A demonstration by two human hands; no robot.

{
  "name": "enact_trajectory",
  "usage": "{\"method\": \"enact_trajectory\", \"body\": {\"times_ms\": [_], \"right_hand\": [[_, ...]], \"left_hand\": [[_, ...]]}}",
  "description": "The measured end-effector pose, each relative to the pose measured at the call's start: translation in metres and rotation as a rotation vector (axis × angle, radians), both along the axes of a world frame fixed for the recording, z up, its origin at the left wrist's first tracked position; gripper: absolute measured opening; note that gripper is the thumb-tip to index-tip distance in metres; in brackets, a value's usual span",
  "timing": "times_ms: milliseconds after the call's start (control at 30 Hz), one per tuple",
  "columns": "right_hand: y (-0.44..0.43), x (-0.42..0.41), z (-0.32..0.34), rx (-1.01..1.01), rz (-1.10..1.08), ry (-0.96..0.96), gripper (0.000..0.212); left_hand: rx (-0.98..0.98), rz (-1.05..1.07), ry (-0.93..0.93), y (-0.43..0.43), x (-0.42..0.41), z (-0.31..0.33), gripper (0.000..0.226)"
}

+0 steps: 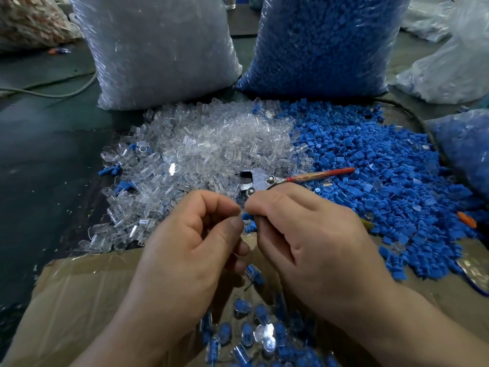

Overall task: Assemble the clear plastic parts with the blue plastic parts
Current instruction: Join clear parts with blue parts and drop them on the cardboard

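Blue part [248, 218] pinched at right hand [312, 234] fingertips, over cardboard box [79, 300] edge. Left hand [190, 242] thumb and forefinger pressed together just beside it; cannot tell what they hold. Assembled pieces [248, 329] in box below. Beyond: clear parts heap [206, 144], blue parts heap [383, 168], pliers [260, 180] between.

Dark greenish floor [39, 168], pale cable [66, 94]
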State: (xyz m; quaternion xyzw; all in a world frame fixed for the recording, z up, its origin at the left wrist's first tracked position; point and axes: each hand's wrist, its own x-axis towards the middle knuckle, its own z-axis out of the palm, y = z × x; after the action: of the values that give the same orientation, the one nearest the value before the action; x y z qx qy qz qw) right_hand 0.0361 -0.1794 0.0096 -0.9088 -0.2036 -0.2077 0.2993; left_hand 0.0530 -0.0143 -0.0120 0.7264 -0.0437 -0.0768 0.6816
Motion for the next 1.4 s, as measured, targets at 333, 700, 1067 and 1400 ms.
{"method": "enact_trajectory", "body": {"times_ms": [333,700,1067,1400], "right_hand": [[0.0,-0.002,0.006,-0.2,0.032,0.026,0.03],[-0.005,-0.003,0.006,-0.094,0.044,0.105,0.02],[-0.008,0.0,-0.002,0.043,0.101,0.071,0.017],[-0.016,0.01,-0.008,-0.245,-0.062,0.064,0.041]], "left_hand": [[-0.03,-0.023,0.064,0.001,0.001,0.006,0.016],[0.073,-0.065,-0.019,-0.001,-0.004,0.006,0.014],[-0.164,-0.046,0.137,-0.001,-0.001,0.013,0.036],[-0.099,0.024,0.084,0.004,0.003,0.005,0.027]]}}
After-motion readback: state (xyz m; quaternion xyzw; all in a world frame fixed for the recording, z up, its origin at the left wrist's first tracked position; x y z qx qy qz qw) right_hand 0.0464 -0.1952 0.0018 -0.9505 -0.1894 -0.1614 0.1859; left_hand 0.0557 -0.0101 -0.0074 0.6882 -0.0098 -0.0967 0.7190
